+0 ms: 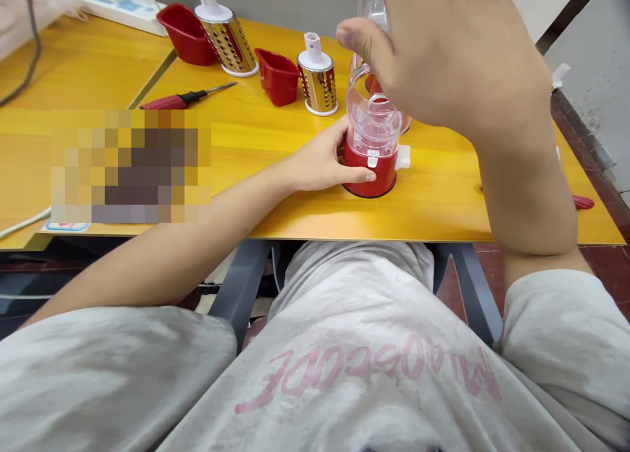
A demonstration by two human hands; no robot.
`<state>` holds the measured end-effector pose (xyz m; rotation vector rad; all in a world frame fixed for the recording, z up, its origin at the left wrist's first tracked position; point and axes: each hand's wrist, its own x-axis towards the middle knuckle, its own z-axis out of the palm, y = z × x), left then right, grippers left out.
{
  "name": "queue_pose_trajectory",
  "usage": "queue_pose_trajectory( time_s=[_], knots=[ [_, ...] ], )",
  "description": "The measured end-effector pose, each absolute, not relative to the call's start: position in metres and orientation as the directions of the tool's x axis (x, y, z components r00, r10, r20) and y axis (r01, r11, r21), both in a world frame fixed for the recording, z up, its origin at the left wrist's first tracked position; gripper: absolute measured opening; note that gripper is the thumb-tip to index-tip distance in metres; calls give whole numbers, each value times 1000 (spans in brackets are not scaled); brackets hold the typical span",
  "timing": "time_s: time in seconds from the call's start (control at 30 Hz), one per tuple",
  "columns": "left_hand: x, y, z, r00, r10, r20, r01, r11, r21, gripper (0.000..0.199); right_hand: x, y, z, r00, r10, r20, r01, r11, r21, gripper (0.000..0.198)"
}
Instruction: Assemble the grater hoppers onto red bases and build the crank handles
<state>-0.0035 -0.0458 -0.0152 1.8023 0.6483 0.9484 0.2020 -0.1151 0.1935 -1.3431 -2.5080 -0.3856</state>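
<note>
On the table in front of me stands a rotary grater with a clear plastic body (377, 121) on a red base (371, 183). My left hand (325, 160) is wrapped around the base from the left, its thumb across the front beside a small white catch (373, 158). A white knob (403, 157) sticks out on the base's right side. Raised over the grater's upper part is my right hand (433, 58), thumb stretched out in front of the clear feed tube (373, 6). Its other fingers are out of sight, and whether it touches the tube cannot be made out.
Behind stand two gold grater drums with white stems, one large (229, 42) and one small (317, 81), beside two red plastic hoppers (184, 35) (279, 77). A red-handled screwdriver (184, 99) lies at left. A blurred-out patch covers the table's left part; another red item (583, 203) lies right.
</note>
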Motion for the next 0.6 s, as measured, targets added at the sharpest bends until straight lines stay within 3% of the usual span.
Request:
queue_pose_trajectory(
  time_s=[0.23,0.43,0.6],
  knots=[
    [-2,-44,-16,548,772,322,4,-387,922,114,206,-117,200,-531,800,280,844,529,89,82],
    [-3,-47,-15,547,768,334,28,-415,909,115,205,-117,198,-552,774,309,831,541,129,93],
    [-5,-52,-12,539,766,351,84,-463,882,113,201,-120,196,-480,818,318,872,484,72,80]
  ],
)
